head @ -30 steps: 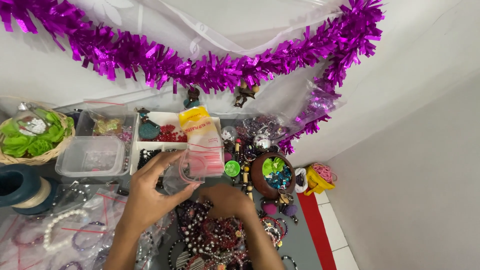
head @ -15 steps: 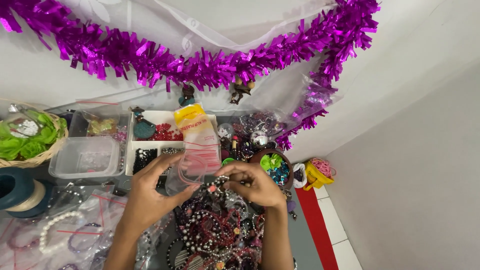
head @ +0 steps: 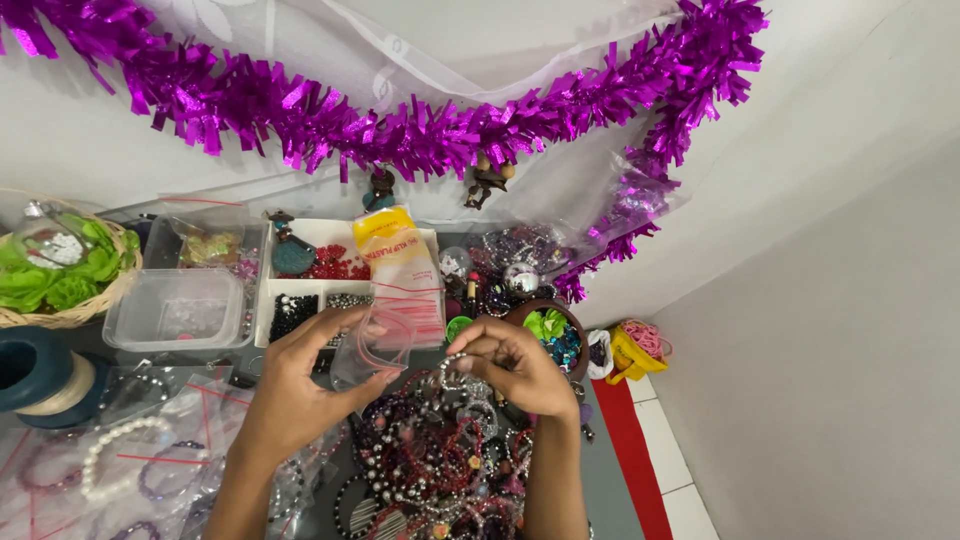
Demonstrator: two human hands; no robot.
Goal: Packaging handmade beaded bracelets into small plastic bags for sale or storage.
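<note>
Half a second on, the right hand [head: 515, 365] has lifted a beaded bracelet [head: 452, 368] a little higher off the pile of bracelets [head: 425, 455] on the bench, closer to the small clear bag [head: 372, 350] pinched open in the left hand [head: 300, 385]. The bracelet hangs from the right fingertips, just right of the bag's mouth. It looks light, limp and slippery, best held by its strand; the bag is thin and floppy.

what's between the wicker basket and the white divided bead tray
In the head view, a clear lidded plastic box sits between the wicker basket and the white divided tray, with a small bag of greenish pieces behind it.
</note>
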